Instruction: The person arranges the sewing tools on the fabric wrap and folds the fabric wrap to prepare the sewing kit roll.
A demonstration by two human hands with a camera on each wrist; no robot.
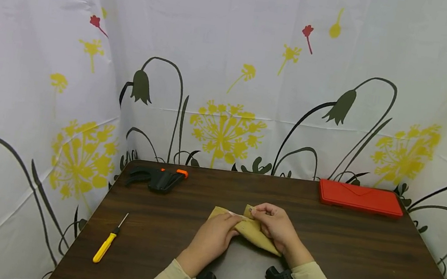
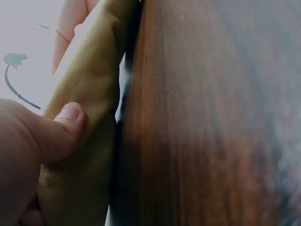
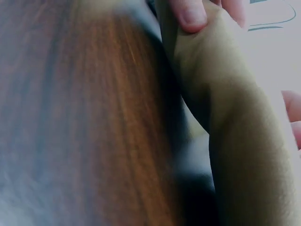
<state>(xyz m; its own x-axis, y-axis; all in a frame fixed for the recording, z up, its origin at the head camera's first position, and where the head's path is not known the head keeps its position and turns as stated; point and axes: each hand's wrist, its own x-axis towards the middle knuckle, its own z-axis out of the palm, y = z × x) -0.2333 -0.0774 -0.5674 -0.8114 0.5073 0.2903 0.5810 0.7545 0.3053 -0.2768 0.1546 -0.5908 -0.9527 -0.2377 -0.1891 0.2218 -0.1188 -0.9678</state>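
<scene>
Both hands hold a tan pouch [image 1: 256,236] with small metal snaps just above the table. My left hand [image 1: 212,238] grips its left part; in the left wrist view the thumb [image 2: 63,129] presses on the tan material [image 2: 89,70]. With thumb and forefinger, my right hand [image 1: 279,229] pinches a small tab [image 1: 247,210] bearing a snap at the pouch's upper edge. The right wrist view shows the pouch's folded side [image 3: 249,136] up close, with the left hand's fingertips at the top. Whatever the pouch holds inside is hidden.
A yellow-handled screwdriver [image 1: 106,245] lies on the left of the dark wooden table [image 1: 381,264]. A black clamp with orange tips [image 1: 160,179] lies at the back left, a red case [image 1: 360,198] at the back right. A flower-print curtain [image 1: 228,41] hangs behind.
</scene>
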